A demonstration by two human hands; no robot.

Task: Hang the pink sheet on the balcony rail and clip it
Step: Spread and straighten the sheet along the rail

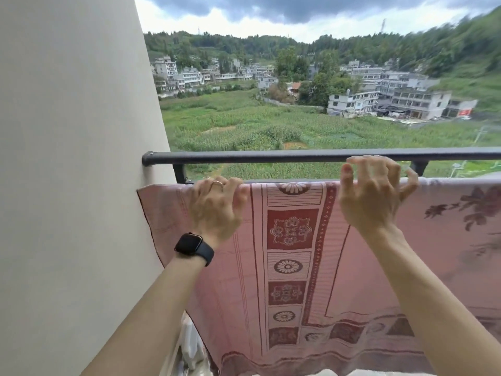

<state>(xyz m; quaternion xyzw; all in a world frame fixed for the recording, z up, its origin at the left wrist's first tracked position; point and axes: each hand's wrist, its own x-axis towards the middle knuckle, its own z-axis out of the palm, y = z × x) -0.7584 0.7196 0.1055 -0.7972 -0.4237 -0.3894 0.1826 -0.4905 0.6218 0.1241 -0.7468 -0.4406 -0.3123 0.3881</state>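
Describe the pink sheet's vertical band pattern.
Alternating dark-red and pale floral panels on pink sheet; head view.

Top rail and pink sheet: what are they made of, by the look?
Top rail: likely metal, with matte dark grey paint or coating; smooth round bar, capped end. Pink sheet: thin woven cloth, maybe cotton, matte; it drapes softly and has patterned bands.

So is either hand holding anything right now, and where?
The left hand grips the pink sheet at its top fold over the lower rail, near its left end. The right hand hovers, fingers loosely curled, holding nothing.
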